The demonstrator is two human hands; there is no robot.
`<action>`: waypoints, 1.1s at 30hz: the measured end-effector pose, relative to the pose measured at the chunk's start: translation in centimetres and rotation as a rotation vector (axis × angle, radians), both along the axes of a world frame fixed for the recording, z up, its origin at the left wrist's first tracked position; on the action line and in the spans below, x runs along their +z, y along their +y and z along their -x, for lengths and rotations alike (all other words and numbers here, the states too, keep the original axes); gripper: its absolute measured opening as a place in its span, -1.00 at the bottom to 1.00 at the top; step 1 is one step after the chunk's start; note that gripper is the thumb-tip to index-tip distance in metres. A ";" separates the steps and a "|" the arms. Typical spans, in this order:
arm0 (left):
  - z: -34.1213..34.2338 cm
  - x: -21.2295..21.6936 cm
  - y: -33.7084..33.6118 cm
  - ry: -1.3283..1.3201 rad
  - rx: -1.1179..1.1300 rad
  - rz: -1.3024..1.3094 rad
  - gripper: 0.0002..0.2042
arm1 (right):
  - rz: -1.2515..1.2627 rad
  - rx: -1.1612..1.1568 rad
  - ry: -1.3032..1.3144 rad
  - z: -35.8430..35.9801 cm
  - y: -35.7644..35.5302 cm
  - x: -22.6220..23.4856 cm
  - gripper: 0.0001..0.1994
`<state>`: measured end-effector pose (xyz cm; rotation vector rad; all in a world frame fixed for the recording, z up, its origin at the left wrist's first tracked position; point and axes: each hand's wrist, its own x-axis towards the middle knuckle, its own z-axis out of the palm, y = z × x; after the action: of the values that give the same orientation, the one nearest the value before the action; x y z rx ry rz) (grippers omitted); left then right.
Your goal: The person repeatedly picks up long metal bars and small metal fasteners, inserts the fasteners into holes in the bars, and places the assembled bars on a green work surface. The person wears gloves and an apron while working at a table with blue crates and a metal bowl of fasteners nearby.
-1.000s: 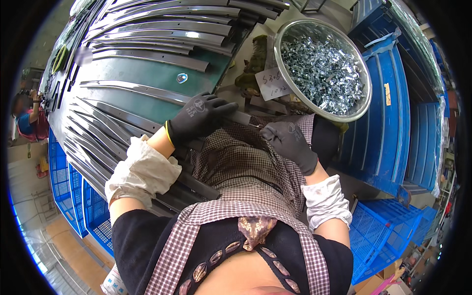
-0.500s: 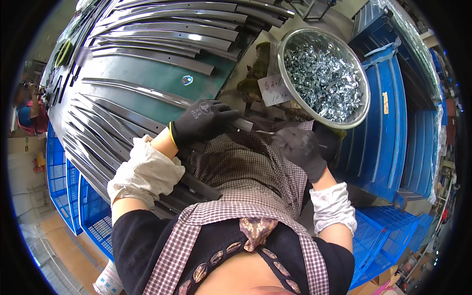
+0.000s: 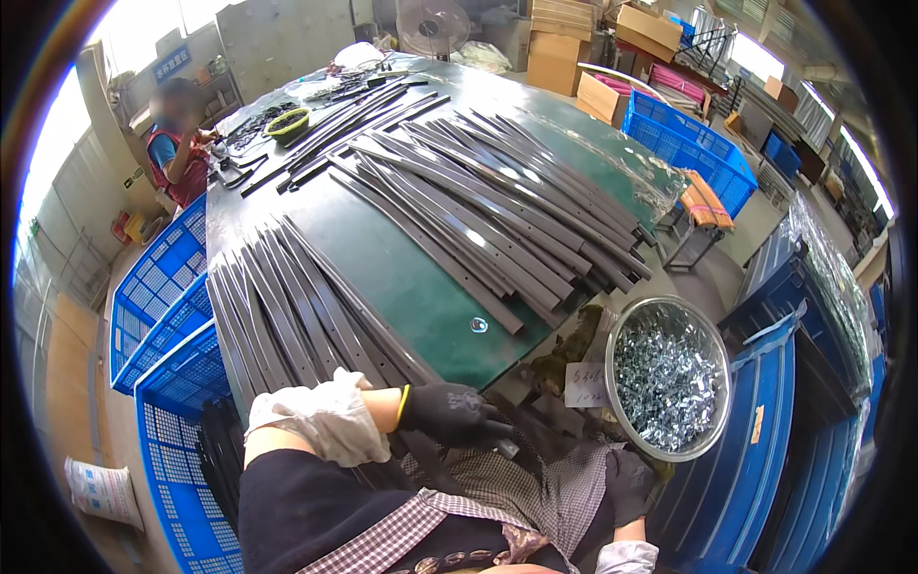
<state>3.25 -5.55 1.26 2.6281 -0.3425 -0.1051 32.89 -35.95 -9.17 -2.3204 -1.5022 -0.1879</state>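
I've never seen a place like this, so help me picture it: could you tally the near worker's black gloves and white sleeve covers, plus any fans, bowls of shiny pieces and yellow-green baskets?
Black gloves: 2
White sleeve covers: 2
Fan: 1
Bowl: 1
Yellow-green basket: 1
Total: 7

A factory workshop laid out for bench work.
A broad green-topped worktable [image 3: 440, 330] carries rows of long dark drilled strips [image 3: 478, 239], and a round basin [image 3: 728, 378] beside it brims with small shiny metal clips [image 3: 667, 383]. Blue plastic crates [image 3: 167, 478] line the table's left side, cardboard boxes [image 3: 557, 53] stack up behind, a large fan [image 3: 433, 26] stands at the far end, and a co-worker in a red vest [image 3: 191, 182] is at the far left corner.
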 end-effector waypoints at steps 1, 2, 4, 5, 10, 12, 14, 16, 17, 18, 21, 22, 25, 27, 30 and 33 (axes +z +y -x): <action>0.9 0.5 0.0 -0.024 0.007 -0.004 -0.52 | 0.004 -0.007 -0.019 0.1 0.4 -0.1 -0.73; 1.7 0.9 -0.1 -0.048 0.015 -0.008 -0.53 | 0.042 -0.025 -0.044 0.5 0.6 0.0 -0.72; 2.8 1.3 -1.0 -0.149 0.142 0.025 -0.54 | 0.060 -0.023 -0.039 1.3 0.8 1.0 -0.74; 3.3 1.4 -1.4 -0.202 0.203 0.044 -0.54 | 0.071 -0.023 -0.038 1.6 0.9 1.2 -0.75; 5.3 -1.0 -4.2 -0.233 0.664 -0.072 -0.62 | 0.110 0.034 -0.064 1.9 -1.1 0.9 -0.87; 5.2 -0.9 -4.2 -0.207 0.668 0.002 -0.62 | 0.100 0.007 -0.072 1.6 -1.0 0.7 -0.86; 5.3 -1.7 -3.5 -0.241 0.640 0.078 -0.63 | 0.068 0.181 -0.418 -1.7 -4.0 -4.1 -0.46; 5.6 -1.4 -3.1 -0.203 0.654 0.098 -0.64 | 0.075 0.160 -0.351 -1.3 -2.1 -4.1 -0.60; 5.6 -1.3 -3.0 -0.187 0.656 0.111 -0.64 | 0.082 0.145 -0.320 -1.1 -1.6 -3.8 -0.67; 5.8 -1.4 -3.0 -0.204 0.660 0.098 -0.64 | 0.088 0.126 -0.286 -0.4 -1.0 -3.1 -0.73; 6.1 -1.0 -2.3 -0.182 0.609 0.137 -0.56 | 0.128 0.056 -0.190 1.3 -0.3 -1.4 -0.80; 6.1 -1.1 -2.2 -0.194 0.604 0.171 -0.57 | 0.130 0.034 -0.194 1.6 -0.2 -1.6 -0.80; 6.0 -0.7 -2.0 -0.185 0.598 0.210 -0.57 | 0.135 -0.028 -0.212 1.5 -0.3 -2.3 -0.78; 5.9 -0.8 -1.9 -0.171 0.595 0.202 -0.57 | 0.191 -0.019 -0.197 1.2 -0.5 -2.3 -0.78; 5.8 -0.4 -1.7 -0.196 0.592 0.210 -0.66 | 0.231 -0.008 -0.217 1.0 -0.8 -2.4 -0.77; 5.8 -0.1 -1.6 -0.220 0.594 0.227 -0.70 | 0.231 -0.021 -0.210 1.5 -0.3 -1.6 -0.77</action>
<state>-2.57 -7.19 1.13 2.4056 0.3435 0.3974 31.43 -36.22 -10.76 -2.5662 -1.6783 -0.2856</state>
